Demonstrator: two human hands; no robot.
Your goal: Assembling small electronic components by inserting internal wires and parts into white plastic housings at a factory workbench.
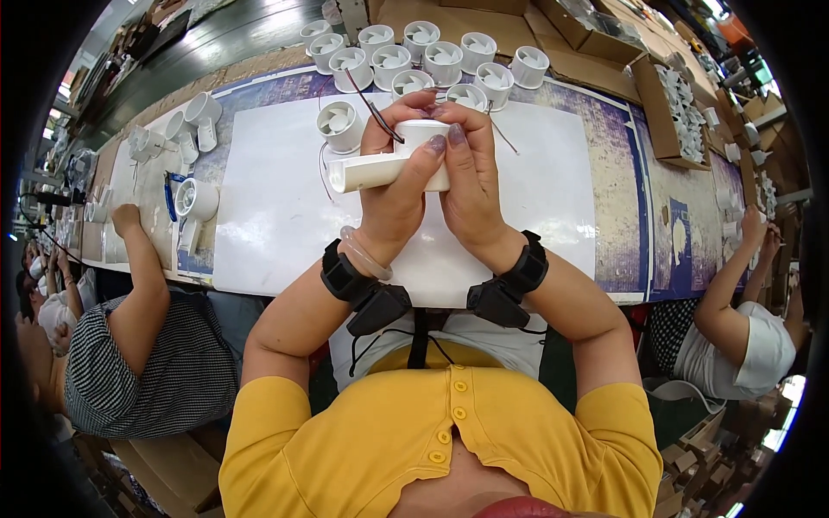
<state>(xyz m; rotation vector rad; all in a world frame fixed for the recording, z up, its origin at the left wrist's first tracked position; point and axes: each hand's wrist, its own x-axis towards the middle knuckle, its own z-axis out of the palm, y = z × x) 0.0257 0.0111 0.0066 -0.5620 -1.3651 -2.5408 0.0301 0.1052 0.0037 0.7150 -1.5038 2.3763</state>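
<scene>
Above the white work sheet (285, 233), both my hands hold a white handheld fan body (370, 173) with a round housing and a hollow handle pointing left. My left hand (390, 211) wraps around it from the left, thumb across the handle's base. From the right, my right hand (471, 186) closes on the round part, its thumb pressed to the side. Dark wires (373, 105) stick up from the housing beside my left fingers. My palms hide part of the body. Closest beyond my hands is a white round fan unit (339, 127) with blades inside.
Several similar fan units (443, 63) stand in rows at the back. Fan bodies with handles (197, 200) lie at left, near blue-handled pliers (170, 192). A cardboard box (661, 112) of white parts stands at right. Co-workers (142, 345) sit on both sides.
</scene>
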